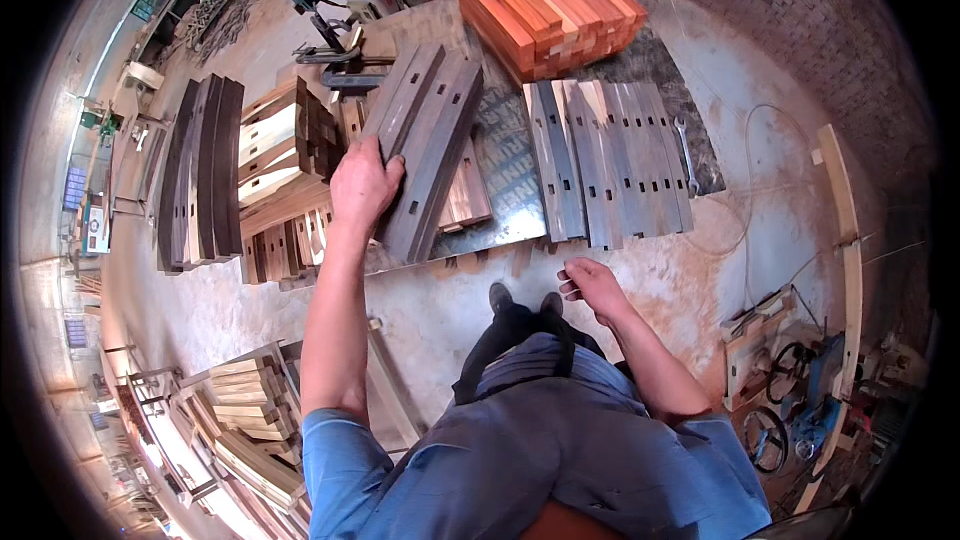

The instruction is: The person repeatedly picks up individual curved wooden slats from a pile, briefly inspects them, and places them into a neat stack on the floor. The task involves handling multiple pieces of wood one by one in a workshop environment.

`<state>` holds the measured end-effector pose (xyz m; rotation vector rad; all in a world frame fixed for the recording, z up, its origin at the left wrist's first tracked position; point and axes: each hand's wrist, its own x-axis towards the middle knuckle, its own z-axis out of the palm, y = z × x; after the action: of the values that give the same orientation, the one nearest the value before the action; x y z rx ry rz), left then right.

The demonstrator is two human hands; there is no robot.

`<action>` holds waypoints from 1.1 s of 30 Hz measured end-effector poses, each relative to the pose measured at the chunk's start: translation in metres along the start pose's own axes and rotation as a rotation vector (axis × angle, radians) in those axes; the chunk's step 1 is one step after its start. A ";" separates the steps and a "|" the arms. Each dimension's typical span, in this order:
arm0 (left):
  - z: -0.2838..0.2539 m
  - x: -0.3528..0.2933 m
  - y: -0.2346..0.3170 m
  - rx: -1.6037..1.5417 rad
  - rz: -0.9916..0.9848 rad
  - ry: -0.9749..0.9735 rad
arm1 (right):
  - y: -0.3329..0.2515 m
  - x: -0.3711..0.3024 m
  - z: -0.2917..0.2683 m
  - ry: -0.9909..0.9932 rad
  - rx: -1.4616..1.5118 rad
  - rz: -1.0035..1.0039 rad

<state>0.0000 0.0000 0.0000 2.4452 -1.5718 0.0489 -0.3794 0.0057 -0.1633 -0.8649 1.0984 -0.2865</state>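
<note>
My left hand (364, 182) grips a dark wooden board (405, 90) by its near left edge, thumb over the top. Against it lies a second dark board (437, 155); both have small rectangular slots cut through and lie slanted over paler slotted pieces (466, 190). My right hand (594, 288) hovers in front of the table edge, its fingers loosely curled and apart from the thumb. I see nothing in it. Beyond it, a row of slotted grey-brown boards (610, 160) lies side by side on the table.
A stack of orange-red wood strips (550, 5) stands at the far side of the table (515, 220). A wrench (686, 155) lies right of the row. More dark boards (203, 175) and pale blocks (275, 145) stand at left. Cut wood (245, 400) is piled at lower left; machinery (800, 410) sits lower right.
</note>
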 end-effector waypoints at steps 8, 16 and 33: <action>-0.001 0.000 0.013 -0.189 -0.177 0.096 | -0.028 0.001 0.013 0.073 -0.029 -0.038; 0.026 -0.002 0.033 -0.214 -0.233 0.169 | -0.048 0.014 0.037 0.048 -0.020 -0.044; -0.223 -0.028 -0.233 0.335 -0.477 0.275 | -0.063 0.033 0.030 0.038 -0.033 -0.093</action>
<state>0.2196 0.1643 0.1717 2.8485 -0.8978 0.5784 -0.3263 -0.0409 -0.1335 -0.9454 1.1025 -0.3645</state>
